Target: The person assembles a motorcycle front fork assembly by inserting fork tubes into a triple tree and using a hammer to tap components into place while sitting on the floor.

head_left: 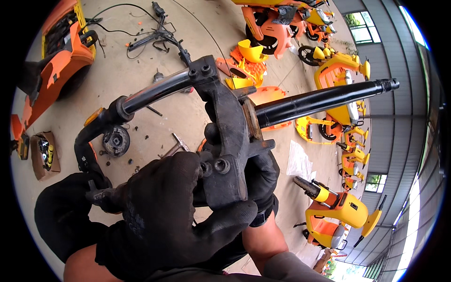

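A black front fork of a scooter or bike is held up before me, its stem tube pointing right. From the far end of its crown, one fork leg runs to the left and bends down toward my knee. Two bolt heads show on each end of the crown. My left hand, in a black glove, is closed around the near end of the crown, its thumb along the lower edge. Behind the crown, my gloved right hand grips it from the far side; some of its fingers show through the gap.
On the floor lie a black round wheel hub, a metal tool, a handlebar with cables, yellow and orange body panels and a white plastic sheet. A cardboard box stands left. Scooters line the right.
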The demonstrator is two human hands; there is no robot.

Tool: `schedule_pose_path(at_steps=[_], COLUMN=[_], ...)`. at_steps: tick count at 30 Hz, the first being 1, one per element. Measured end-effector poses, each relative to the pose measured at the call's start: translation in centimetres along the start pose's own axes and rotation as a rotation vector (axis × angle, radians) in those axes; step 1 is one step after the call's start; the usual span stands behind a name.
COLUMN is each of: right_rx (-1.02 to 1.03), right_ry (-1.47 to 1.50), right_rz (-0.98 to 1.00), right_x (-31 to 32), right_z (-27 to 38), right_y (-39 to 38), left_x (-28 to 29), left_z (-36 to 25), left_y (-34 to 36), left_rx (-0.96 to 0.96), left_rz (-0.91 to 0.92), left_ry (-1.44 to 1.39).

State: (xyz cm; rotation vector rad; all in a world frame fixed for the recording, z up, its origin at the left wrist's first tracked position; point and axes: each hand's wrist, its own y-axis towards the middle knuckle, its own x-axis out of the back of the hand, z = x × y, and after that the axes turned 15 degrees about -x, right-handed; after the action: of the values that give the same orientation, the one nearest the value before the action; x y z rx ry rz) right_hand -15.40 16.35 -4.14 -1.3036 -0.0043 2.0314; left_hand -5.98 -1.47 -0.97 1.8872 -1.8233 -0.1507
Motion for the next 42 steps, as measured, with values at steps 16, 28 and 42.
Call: schedule_pose_path(at_steps=[16, 28, 42], right_rx=[0.039, 0.013, 0.042], right_ry=[-0.072, -0.124, -0.140], right_rz=[-0.119, -0.187, -0.177], right_x=[-1.3, -0.8, -1.0], right_z=[-0.1, -0.4, -0.1], right_y=[0.4, 0.2, 0.4], left_x=[-0.1, 1.0, 1.1], left_z=[-0.3, -0.9, -0.6], left_y=[0.0, 0.1, -0.3], left_rx=[0.122, 0.171, 0.187], left_rz=[-0.017, 0.106, 0.118], left_ry=[-0.319, -0.178, -0.226])
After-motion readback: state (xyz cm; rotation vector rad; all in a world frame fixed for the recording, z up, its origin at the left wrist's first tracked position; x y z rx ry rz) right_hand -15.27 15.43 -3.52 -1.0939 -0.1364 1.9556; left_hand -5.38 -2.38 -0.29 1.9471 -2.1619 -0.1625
